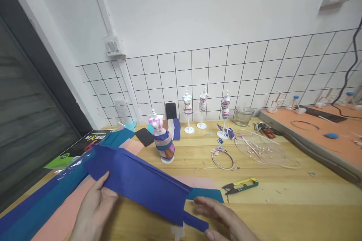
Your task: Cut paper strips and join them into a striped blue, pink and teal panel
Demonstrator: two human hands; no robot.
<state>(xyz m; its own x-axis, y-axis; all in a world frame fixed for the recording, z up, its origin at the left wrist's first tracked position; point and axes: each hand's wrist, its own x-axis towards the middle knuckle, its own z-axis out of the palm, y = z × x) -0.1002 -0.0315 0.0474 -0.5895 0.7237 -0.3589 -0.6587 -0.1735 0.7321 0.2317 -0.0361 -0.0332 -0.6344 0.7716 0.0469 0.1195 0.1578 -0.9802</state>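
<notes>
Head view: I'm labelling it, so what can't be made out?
In the head view:
Left hand: fingertips hidden behind the blue sheet.
White object: partly hidden by the sheet, cut by the bottom edge.
Right hand: wrist cut off by that edge.
Pale bits: too small to identify.

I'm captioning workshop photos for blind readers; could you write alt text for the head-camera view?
A person's left hand holds a blue sheet over a wooden table, with the right hand open near its end. Farther back stand four small dress forms; yellow-and-green snips lie on the table beyond the right hand.
</notes>
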